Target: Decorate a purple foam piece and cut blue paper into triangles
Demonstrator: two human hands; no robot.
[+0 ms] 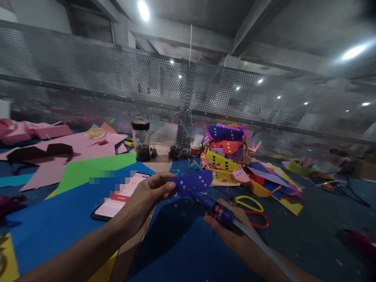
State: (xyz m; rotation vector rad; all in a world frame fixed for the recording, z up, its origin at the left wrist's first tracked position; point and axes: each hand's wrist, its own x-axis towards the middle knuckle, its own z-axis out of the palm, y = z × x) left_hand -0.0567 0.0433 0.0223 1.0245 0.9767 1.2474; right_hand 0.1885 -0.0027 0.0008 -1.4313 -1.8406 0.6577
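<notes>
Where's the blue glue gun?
The glue gun is just right of centre in the head view, in the right hand, its tip by the blue paper the left hand holds.

A dark blue tabletop [299, 243] carries large coloured sheets [58, 219], a heap of cut paper [220, 160], scissors [249, 197] and scraps [338, 262]

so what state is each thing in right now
Dark blue paper piece with pale squares: held up
Blue plastic glue gun: held, aimed at the paper
Left grip: pinching the paper
Right grip: closed around the gun
Black-edged phone: face up, screen lit
Clear jar with black lid: upright, closed
Yellow-and-red-handled scissors: lying down, blades mostly hidden
White ceiling lamp: lit
</notes>
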